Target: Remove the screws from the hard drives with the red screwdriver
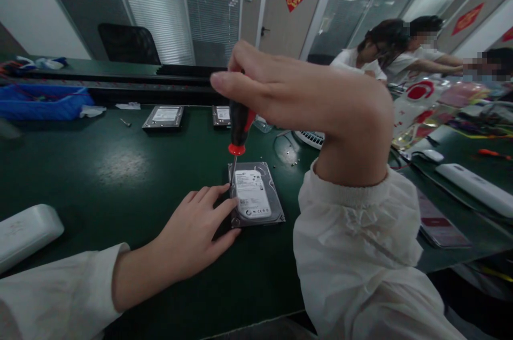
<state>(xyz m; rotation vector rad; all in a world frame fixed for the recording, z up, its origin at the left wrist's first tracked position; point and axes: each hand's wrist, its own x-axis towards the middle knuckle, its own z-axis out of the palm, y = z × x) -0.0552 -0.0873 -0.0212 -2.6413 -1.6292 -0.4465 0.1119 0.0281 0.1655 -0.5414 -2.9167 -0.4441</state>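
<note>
A silver hard drive [256,193] with a white label lies flat on the dark green table [100,179] in front of me. My left hand [196,233] rests flat beside it, fingers spread and touching its left edge. My right hand [296,99] is raised above the drive, fingers wrapped round the black and red handle of a screwdriver [238,129]. The screwdriver stands upright with its thin shaft reaching down to the drive's upper left corner.
Two more hard drives [163,117] [222,115] lie farther back. A blue bin [40,102] sits at far left, a white case [24,230] near left, white devices [473,186] at right. People in white work at the far right.
</note>
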